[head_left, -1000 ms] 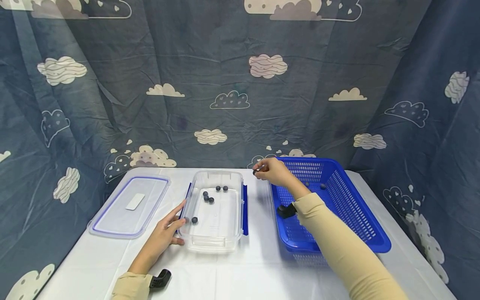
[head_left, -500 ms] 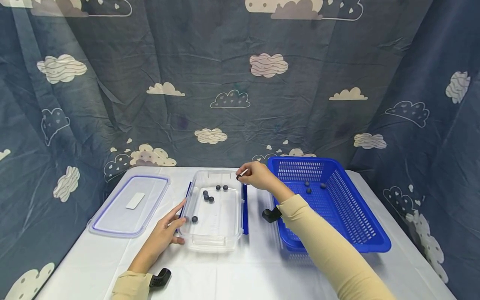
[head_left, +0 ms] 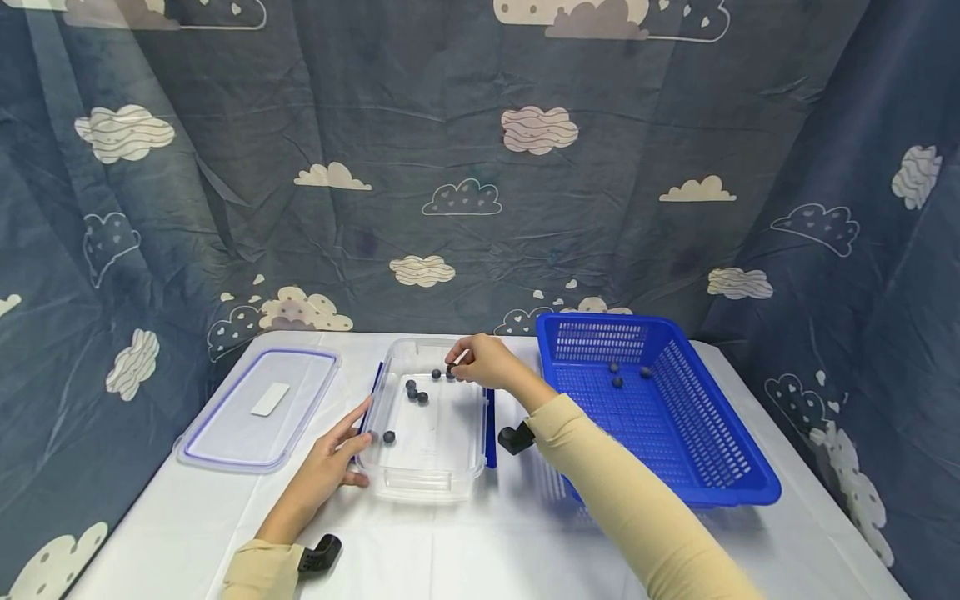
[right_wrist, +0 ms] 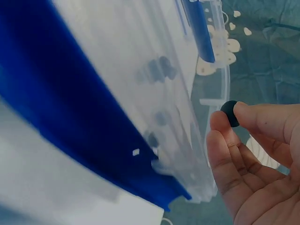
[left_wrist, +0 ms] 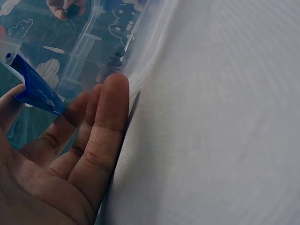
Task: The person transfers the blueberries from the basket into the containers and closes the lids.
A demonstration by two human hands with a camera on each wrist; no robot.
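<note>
My right hand (head_left: 486,362) is over the far right part of a clear plastic food box (head_left: 450,433), pinching a small dark blueberry-like ball (right_wrist: 229,113) between thumb and fingertips. In the right wrist view the ball shows just above the box rim. Several more dark balls (head_left: 389,437) lie on the box floor, mostly toward the back and left. My left hand (head_left: 327,468) rests against the box's left side with fingers extended, close to a blue side latch (left_wrist: 40,91). The box stands without its lid (head_left: 303,400), which lies to the left.
A blue slotted plastic basket (head_left: 652,442) stands on the right, with a few dark balls (head_left: 617,382) at its back. A white cloth (head_left: 420,558) covers the table, and a cloud-patterned curtain (head_left: 360,100) hangs behind and at both sides.
My right hand has moved left from the basket's edge to over the box, carrying the ball. Balls in the basket have come into view. The left hand has stayed in place.
</note>
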